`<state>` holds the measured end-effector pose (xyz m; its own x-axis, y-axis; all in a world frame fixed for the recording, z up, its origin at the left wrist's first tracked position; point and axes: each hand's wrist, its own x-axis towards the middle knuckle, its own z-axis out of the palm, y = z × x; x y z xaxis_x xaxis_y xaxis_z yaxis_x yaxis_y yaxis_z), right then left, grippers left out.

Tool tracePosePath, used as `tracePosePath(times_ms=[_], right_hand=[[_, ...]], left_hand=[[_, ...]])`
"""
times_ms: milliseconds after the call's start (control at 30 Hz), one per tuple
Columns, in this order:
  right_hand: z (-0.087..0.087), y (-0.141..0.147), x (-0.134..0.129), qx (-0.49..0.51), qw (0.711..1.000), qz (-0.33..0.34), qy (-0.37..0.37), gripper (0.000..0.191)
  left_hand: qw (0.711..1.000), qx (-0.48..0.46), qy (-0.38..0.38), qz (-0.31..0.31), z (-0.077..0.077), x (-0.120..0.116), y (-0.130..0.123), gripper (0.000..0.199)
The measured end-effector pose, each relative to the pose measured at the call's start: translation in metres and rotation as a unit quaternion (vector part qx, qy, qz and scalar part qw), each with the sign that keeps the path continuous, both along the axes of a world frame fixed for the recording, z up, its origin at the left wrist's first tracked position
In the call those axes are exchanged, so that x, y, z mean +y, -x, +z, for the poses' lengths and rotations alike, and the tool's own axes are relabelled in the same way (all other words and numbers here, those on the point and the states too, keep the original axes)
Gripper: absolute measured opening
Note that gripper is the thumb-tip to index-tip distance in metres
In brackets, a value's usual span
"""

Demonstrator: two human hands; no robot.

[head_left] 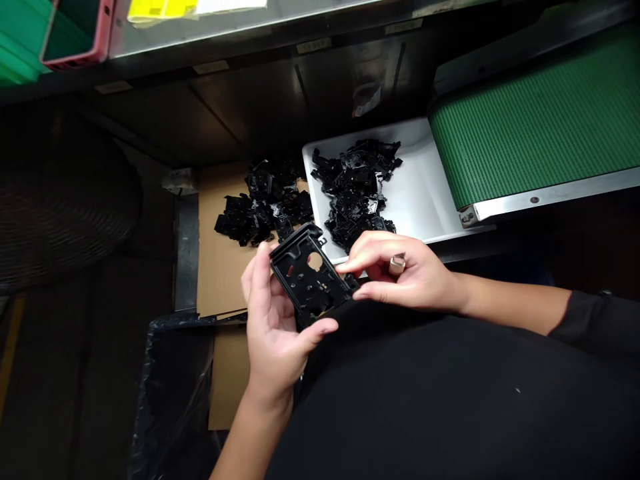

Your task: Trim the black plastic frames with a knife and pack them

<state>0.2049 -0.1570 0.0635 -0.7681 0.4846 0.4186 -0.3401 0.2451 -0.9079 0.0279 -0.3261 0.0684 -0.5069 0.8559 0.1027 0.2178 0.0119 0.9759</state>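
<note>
A black plastic part with a round hole and small cutouts is held tilted in front of the body. My left hand grips it from the left and below, thumb near its lower edge. At its right end, my right hand pinches the edge between thumb and forefinger, and a small light-coloured object with a pointed dark tip sits among the curled fingers. Behind the hands, a pile of black parts lies in a white tray. Another heap of black parts rests on brown cardboard.
A green conveyor belt is at the right, with a metal edge. Across the top runs a metal shelf. A red-rimmed bin stands top left, a large fan at the left, and a black plastic-lined container lower left.
</note>
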Motion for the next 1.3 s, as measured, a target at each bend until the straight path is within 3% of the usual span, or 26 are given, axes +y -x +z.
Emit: tracePosePath(times_ms=[100,200,367,600,833,1167,1300], right_hand=[[0.002,0.002,-0.002,0.016,0.996,0.009,-0.087,0.028],[0.007,0.008,-0.007,0.018,0.993,0.02,-0.115,0.03],[0.018,0.029,-0.016,0.017,0.996,0.018,-0.084,0.032],[0.021,0.058,-0.027,0.006,0.999,0.025,-0.043,0.032],[0.021,0.082,-0.043,-0.01,1.0,0.026,0.014,0.031],[0.023,0.1,-0.065,-0.017,0.999,0.025,0.041,0.029],[0.025,0.104,-0.071,-0.024,0.999,0.019,0.035,0.029]], left_hand=[[0.991,0.122,-0.062,-0.001,0.003,-0.011,0.014,0.127],[0.982,0.168,-0.089,0.005,0.013,-0.017,0.024,0.115],[0.989,0.118,-0.082,0.022,0.03,-0.022,0.036,0.099],[0.986,0.147,-0.071,0.044,0.035,-0.037,0.057,0.075],[0.993,0.094,-0.029,0.07,0.044,-0.052,0.068,0.062],[0.996,0.043,-0.002,0.075,0.043,-0.071,0.082,0.069],[0.998,0.012,-0.021,0.066,0.042,-0.073,0.086,0.087]])
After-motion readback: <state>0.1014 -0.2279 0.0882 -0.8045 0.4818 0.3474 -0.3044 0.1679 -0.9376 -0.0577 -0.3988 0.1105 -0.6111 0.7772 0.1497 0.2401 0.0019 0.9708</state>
